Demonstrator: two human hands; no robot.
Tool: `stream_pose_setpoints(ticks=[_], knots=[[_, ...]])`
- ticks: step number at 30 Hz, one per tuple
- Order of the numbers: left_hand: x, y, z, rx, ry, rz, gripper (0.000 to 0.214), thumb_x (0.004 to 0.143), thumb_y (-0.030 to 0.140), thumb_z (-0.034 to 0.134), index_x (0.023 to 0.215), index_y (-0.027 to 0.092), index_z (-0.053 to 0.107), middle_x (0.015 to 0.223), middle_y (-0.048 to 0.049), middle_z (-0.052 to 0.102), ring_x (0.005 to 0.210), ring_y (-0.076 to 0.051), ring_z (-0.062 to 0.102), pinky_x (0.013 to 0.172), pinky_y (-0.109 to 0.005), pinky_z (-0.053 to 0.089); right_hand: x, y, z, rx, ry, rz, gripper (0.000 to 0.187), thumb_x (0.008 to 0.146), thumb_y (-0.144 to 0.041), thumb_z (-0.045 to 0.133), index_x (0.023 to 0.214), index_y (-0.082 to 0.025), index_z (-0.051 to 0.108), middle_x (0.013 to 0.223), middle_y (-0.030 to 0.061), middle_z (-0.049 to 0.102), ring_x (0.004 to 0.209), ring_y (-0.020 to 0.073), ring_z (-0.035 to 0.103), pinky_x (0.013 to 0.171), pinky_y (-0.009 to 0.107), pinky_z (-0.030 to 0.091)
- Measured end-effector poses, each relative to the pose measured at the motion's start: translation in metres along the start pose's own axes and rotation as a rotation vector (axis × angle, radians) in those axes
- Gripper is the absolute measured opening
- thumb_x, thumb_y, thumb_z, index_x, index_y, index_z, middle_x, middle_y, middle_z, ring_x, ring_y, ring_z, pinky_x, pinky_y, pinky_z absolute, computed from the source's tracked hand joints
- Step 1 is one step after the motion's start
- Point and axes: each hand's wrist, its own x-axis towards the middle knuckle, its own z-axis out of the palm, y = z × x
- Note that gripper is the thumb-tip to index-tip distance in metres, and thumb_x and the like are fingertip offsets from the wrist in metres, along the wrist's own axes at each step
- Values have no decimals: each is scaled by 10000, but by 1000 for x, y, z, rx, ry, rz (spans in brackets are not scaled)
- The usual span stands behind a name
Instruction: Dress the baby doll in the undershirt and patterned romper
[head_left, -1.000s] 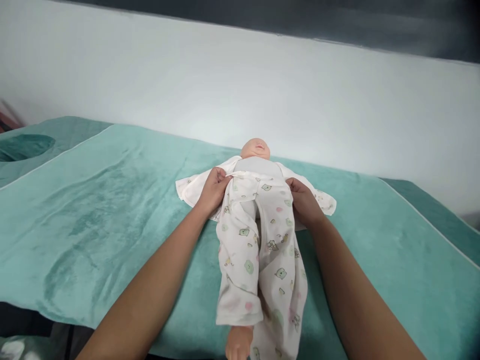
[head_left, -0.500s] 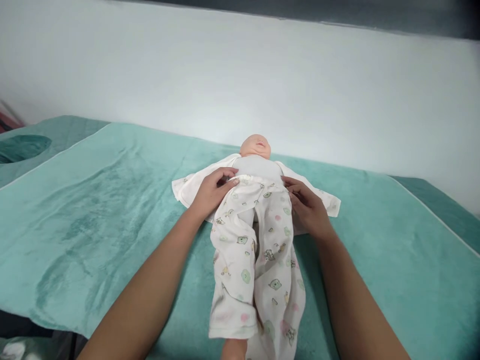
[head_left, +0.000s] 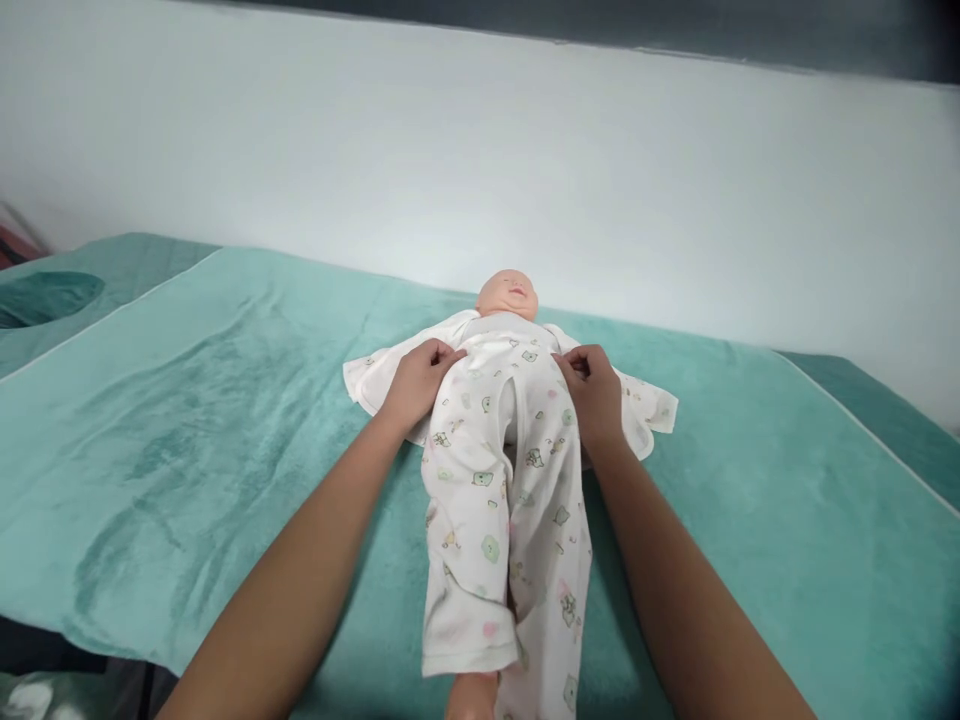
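A baby doll [head_left: 508, 294] lies on its back with its head away from me. On its legs are white printed baby pants [head_left: 471, 490], whose waistband reaches high over the grey torso. My left hand [head_left: 420, 388] is closed on the waistband at the left side, thumb against fingers. At the other side my right hand [head_left: 598, 395] pinches the same waistband. Beneath the doll an open white shirt [head_left: 651, 402] spreads out, its sleeves stretched to both sides. One foot [head_left: 472, 695] sticks out of the left pant leg; the other foot is not visible.
A green plush cover [head_left: 225, 450] lies under the doll and across the whole surface. Behind it rises a white wall [head_left: 480, 150]. A dark hollow [head_left: 49, 299] shows in the cover at far left. Something with clear plastic [head_left: 82, 693] sits below the lower left edge.
Both hands have drawn the waistband farther up the torso, covering more of the grey. My right hand has moved inward and closed on the band, and the right pant leg has shifted up.
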Motion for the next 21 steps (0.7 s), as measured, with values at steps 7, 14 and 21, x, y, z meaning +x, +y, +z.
stream_pose_setpoints(ticks=[7,14,21], knots=[[-12,4,-24,-172,-445,-148,210,685,274,698,875,185,703,858,-51,707,816,-224,626,707,-319,489,-3,13,-36,188,-580,152,198,749,-362,659,884,-232,723,851,30,732,875,262,645,770,376,496],[-11,-7,-31,-452,-575,-216,443,654,216,740,1091,169,684,972,-80,725,904,-227,667,788,-357,549,-6,7,-36,623,-684,381,295,680,-360,798,944,-247,733,929,26,741,905,240,672,801,369,554],[-10,-10,-29,-629,-552,-269,449,644,173,755,1088,140,704,962,-91,742,871,-225,690,762,-327,562,-15,6,-20,784,-597,407,239,669,-256,767,898,-250,699,915,15,729,873,232,674,764,367,565]])
